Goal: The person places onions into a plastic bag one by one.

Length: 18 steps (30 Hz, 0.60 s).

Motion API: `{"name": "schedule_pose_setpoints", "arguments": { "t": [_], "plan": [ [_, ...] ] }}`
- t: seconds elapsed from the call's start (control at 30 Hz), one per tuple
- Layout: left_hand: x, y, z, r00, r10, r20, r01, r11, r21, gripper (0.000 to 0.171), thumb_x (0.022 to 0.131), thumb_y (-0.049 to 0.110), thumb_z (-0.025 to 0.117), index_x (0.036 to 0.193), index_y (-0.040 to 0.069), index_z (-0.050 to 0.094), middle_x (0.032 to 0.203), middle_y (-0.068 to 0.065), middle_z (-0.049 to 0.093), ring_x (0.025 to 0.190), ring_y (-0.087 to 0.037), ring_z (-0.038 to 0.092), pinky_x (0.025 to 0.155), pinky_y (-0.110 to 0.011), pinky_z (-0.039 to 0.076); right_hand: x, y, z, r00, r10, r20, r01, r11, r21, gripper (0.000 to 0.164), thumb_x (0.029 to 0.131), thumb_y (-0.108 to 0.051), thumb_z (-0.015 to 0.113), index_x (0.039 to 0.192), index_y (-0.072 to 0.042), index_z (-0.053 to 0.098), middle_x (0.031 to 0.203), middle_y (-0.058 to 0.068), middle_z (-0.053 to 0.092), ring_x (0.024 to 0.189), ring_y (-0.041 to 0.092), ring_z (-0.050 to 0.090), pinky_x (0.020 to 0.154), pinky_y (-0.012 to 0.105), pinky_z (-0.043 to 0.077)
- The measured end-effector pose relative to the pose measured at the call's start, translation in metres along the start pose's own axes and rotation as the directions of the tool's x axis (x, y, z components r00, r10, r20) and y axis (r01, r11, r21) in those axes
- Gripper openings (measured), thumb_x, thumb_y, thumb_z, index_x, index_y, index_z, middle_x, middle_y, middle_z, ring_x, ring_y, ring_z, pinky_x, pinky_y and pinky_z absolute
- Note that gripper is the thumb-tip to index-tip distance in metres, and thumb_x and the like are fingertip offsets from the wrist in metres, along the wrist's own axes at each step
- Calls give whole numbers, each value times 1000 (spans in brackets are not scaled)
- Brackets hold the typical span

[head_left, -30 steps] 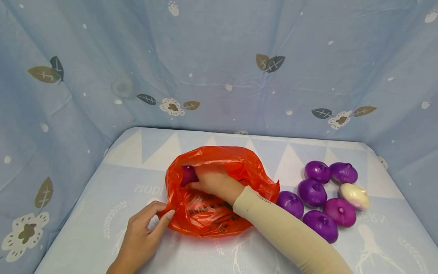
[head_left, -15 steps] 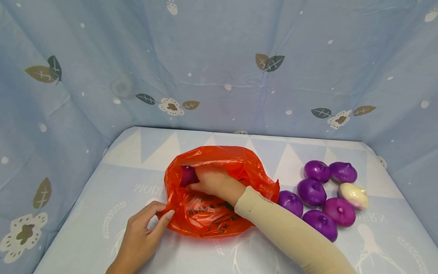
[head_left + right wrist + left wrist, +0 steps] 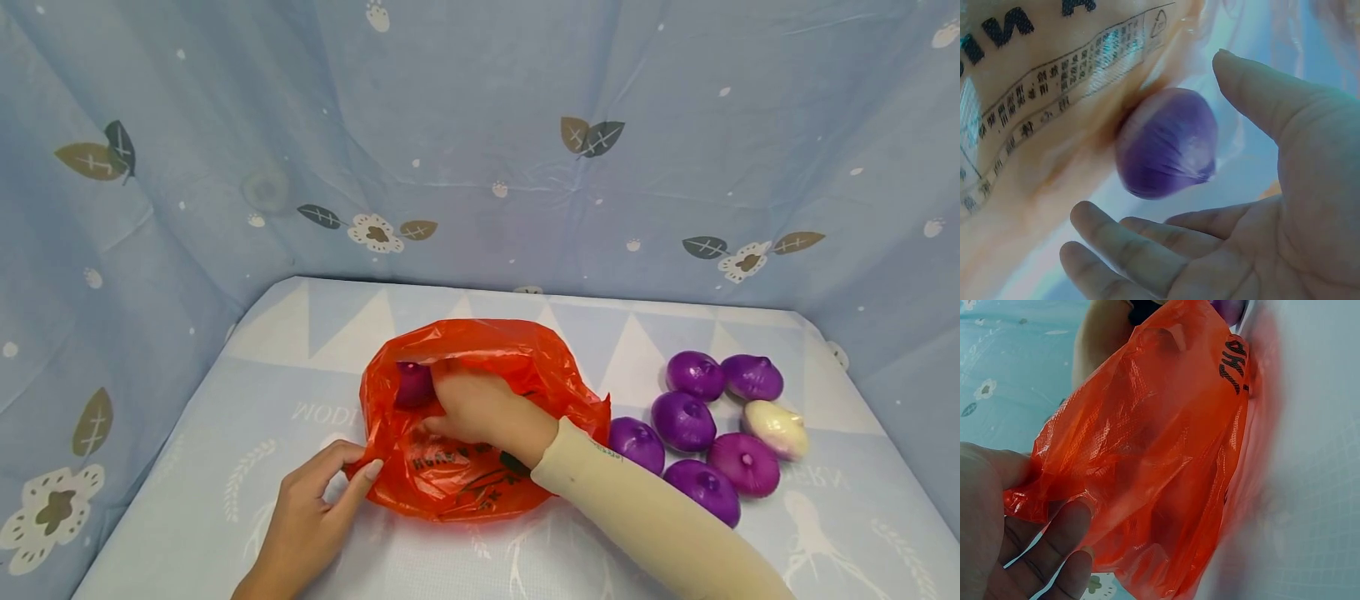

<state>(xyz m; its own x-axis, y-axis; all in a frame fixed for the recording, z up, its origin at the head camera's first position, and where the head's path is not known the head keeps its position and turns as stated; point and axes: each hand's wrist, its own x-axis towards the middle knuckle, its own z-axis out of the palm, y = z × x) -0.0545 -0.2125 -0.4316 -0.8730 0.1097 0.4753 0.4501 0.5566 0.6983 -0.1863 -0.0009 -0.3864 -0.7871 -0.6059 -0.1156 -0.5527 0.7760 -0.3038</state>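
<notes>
A red plastic bag (image 3: 480,492) with black print lies with its mouth open on the table. My left hand (image 3: 318,500) pinches the bag's near left rim between thumb and fingers; the left wrist view shows the film (image 3: 1147,456) stretched from that grip. Inside the bag is my right hand (image 3: 483,407), a little to the right of a purple onion (image 3: 415,385). In the right wrist view that onion (image 3: 1166,144) rests against the bag's wall, apart from the spread thumb and fingers (image 3: 1129,247). The right fingertips are hidden in the head view.
To the right of the bag, several purple onions (image 3: 682,422) sit close together, with one pale onion (image 3: 776,429) at the group's right side. The sleeved right forearm (image 3: 645,508) passes in front of them. A blue patterned curtain (image 3: 480,150) stands behind the table (image 3: 262,400).
My right hand has let go of the purple onion in the bag and drawn back slightly to the right. The left hand keeps its place on the rim.
</notes>
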Motion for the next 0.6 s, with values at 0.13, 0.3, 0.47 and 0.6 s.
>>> {"name": "schedule_pose_setpoints", "arguments": {
  "t": [0.13,0.3,0.47,0.6],
  "plan": [
    [0,1,0,1000,8,-11,-8,1000,-6,32,88,-2,82,103,25,70,91,13,66,81,-5,59,76,-14,52,-9,-4,-6,998,30,46,-28,999,-43,86,91,-47,81,154,-8,38,134,6,57,108,21,67,86,45,61],
    [1,1,0,999,30,-17,-31,999,-28,31,89,0,82,104,24,70,91,12,65,81,-5,59,76,-14,51,-27,-3,-16,997,-19,78,27,994,-103,89,94,-51,75,160,-6,35,152,9,51,124,27,63,94,46,58],
    [1,0,-1,1000,18,-8,-19,999,-29,32,89,-2,81,104,24,70,92,13,66,82,-5,59,76,-15,51,-49,0,-22,995,-90,52,95,990,-104,86,96,-53,71,161,-7,38,162,13,41,143,31,48,110,47,47],
    [0,0,-2,1000,6,1,-6,1000,-26,33,89,-2,81,105,25,70,93,14,66,83,-4,59,77,-14,51,-67,2,-26,991,-126,52,129,989,-67,85,97,-56,69,161,-9,39,164,13,38,149,30,40,115,49,40]
  ]
}}
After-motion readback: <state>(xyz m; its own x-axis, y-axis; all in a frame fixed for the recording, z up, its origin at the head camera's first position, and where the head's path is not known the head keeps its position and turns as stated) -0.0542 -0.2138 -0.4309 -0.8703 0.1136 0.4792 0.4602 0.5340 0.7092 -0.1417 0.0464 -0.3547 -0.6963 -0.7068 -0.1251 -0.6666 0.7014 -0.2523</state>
